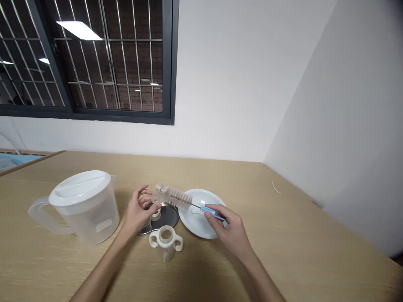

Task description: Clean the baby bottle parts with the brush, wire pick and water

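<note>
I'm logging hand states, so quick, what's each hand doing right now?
Left hand: fingers curved near the tip of the brush; whether it grips anything can't be told.
Right hand: closed, holding the brush by its blue handle.

Wood-grain tabletop [302,251]: lidded pitcher [90,216] left; dark tray [170,216] beside white plate [197,227]; two-handled bottle [166,245] nearer; pale strip [276,188] right.

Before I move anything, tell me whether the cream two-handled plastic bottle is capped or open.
Open: the cream two-handled bottle stands upright, its round mouth bare, with no cap on it.
</note>
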`<state>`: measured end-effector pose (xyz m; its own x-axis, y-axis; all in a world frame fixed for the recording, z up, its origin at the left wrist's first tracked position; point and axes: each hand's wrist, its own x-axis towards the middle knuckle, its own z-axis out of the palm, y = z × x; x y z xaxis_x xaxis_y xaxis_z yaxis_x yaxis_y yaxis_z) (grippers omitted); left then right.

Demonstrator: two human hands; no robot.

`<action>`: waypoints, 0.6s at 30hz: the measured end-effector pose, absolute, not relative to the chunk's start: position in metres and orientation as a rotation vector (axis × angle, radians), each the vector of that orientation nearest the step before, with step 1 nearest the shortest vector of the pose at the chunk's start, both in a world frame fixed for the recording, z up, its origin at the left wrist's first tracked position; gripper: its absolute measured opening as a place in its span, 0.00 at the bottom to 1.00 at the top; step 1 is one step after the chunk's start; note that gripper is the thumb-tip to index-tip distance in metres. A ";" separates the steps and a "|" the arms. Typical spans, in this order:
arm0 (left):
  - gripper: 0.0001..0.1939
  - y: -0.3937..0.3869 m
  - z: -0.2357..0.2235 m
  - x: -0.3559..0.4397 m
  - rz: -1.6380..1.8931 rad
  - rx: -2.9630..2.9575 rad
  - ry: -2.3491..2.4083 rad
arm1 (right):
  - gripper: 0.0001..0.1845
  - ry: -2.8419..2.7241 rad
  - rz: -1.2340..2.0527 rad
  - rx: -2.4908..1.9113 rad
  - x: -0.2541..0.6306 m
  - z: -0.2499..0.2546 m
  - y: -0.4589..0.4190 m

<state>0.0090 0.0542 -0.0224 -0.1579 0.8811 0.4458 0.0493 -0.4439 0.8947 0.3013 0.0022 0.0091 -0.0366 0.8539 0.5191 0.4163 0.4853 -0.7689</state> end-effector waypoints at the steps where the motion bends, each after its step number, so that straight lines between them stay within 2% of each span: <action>1: 0.37 0.054 -0.022 0.010 1.671 1.473 1.082 | 0.14 -1.667 0.508 -1.102 0.301 0.010 0.001; 18: 0.37 0.055 -0.025 0.008 1.657 1.492 1.086 | 0.13 -1.689 0.493 -1.079 0.303 0.007 0.004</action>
